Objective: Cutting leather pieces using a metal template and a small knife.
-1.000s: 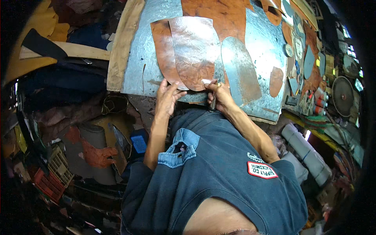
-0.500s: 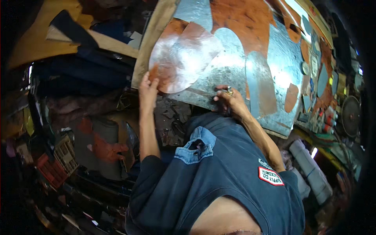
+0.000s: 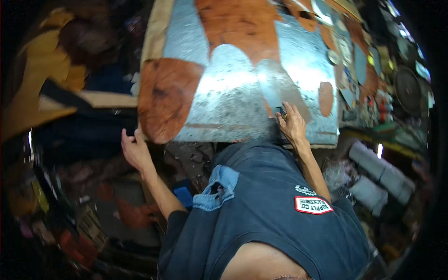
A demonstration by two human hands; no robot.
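A rounded brown leather piece (image 3: 168,100) lies at the left end of the metal-topped work surface (image 3: 224,105), its lower end reaching the front edge. Just off that corner is my left hand (image 3: 136,151), fingers apart, with nothing visible in it. My right hand (image 3: 294,127) is over the right front of the metal, fingers curled around a small dark thing that I cannot make out; a ring shows on one finger. Ahead of it lies a long see-through template-like sheet (image 3: 280,84). A large brown leather hide (image 3: 240,30) covers the far middle.
A small brown leather oval (image 3: 325,99) lies on the right of the metal. Farther right are cut pieces, small tools and a round dark disc (image 3: 408,90). Grey rolls (image 3: 380,165) sit below on the right. Yellow sheet material (image 3: 39,79) lies at the left.
My left hand has moved left and down, off the leather's edge. The shiny piece overlapping the rounded leather is no longer seen there. My right hand has shifted right; the view has turned.
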